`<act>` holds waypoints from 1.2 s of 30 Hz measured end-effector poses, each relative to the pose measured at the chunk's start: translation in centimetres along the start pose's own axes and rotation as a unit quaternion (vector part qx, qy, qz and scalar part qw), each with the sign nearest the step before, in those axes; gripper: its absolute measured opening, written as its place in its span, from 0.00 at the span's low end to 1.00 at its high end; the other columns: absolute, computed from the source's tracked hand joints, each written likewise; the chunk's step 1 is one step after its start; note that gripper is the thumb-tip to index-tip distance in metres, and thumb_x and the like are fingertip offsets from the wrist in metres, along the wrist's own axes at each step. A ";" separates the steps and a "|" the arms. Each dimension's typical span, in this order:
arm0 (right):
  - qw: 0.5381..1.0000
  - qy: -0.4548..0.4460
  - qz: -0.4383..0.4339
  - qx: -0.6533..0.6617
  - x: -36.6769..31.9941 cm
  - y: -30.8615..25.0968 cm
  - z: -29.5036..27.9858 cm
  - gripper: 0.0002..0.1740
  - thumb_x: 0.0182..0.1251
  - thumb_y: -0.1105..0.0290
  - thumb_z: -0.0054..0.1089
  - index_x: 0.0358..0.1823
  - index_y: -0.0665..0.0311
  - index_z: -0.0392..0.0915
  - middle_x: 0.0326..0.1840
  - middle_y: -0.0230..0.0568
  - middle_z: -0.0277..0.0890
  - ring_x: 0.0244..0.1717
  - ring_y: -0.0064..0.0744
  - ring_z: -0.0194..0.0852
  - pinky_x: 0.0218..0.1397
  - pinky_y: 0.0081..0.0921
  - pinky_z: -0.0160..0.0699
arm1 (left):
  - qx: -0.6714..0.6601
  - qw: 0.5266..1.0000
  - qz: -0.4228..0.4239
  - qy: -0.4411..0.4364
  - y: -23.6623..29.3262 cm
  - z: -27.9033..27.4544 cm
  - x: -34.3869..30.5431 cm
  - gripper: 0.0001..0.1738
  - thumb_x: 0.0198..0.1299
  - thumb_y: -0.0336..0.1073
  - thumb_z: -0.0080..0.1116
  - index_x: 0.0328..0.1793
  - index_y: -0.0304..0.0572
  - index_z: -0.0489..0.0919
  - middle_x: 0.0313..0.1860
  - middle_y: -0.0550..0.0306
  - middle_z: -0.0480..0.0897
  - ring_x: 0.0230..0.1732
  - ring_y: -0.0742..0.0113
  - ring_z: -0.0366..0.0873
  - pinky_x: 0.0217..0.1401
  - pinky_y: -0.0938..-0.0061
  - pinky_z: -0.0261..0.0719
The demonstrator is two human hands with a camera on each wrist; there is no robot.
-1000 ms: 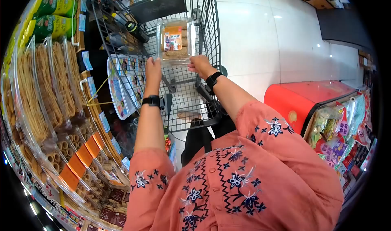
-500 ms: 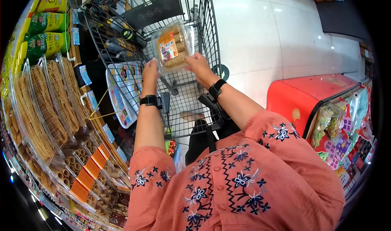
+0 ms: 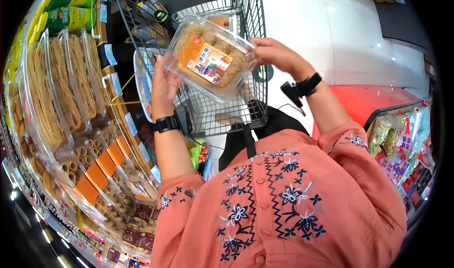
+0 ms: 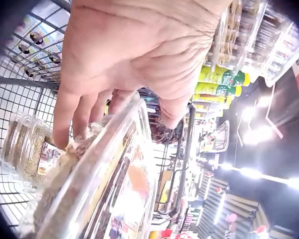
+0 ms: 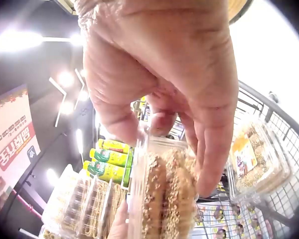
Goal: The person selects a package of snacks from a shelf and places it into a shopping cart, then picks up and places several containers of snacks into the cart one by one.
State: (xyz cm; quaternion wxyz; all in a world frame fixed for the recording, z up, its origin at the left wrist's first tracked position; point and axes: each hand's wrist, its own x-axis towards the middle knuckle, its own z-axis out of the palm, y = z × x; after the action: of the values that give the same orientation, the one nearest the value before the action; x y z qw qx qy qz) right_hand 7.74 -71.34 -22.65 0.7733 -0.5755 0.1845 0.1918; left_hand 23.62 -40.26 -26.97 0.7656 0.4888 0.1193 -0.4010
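Observation:
A clear plastic box of sesame-coated pastries (image 3: 208,55), with an orange and white label, is held tilted above the shopping cart (image 3: 259,27) in the head view. My left hand (image 3: 165,86) grips its left end; in the left wrist view the thumb lies on one side and the fingers on the other. The right hand (image 3: 281,55) pinches the opposite end, and the right wrist view shows thumb and fingertips at the box edge. Inside the cart lies a second similar pastry box (image 5: 256,154), partly covered by the held one in the head view.
Shelves on the left carry packs of dried noodle-like sticks (image 3: 47,98), rolled snacks (image 3: 71,171) and green-yellow bags (image 3: 71,17). A red display stand (image 3: 350,105) with packaged snacks (image 3: 402,140) stands at the right. Tiled floor (image 3: 307,36) runs beyond the cart.
The held box has risen out of the cart toward my body and turned clockwise, its label now facing me. My right hand has swung outward to the right. The second box shows behind it.

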 end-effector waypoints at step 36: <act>0.967 -0.203 -0.136 -0.069 -3.5 -7.2 16.1 0.22 0.71 0.47 0.57 0.45 0.61 0.73 0.39 0.30 0.72 0.42 0.18 0.74 0.45 0.23 0.82 | 0.066 0.953 0.270 0.125 1.3 1.9 -34.4 0.38 0.74 0.51 0.49 0.82 0.41 0.55 0.72 0.41 0.70 0.67 0.48 0.75 0.56 0.48 0.87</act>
State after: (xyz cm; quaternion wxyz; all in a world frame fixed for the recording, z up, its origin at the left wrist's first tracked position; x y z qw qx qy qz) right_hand 9.45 -58.06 -10.61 0.7715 -0.5965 -0.0697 0.2102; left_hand 1.79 -24.57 -5.45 0.7900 0.5986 0.0510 -0.1225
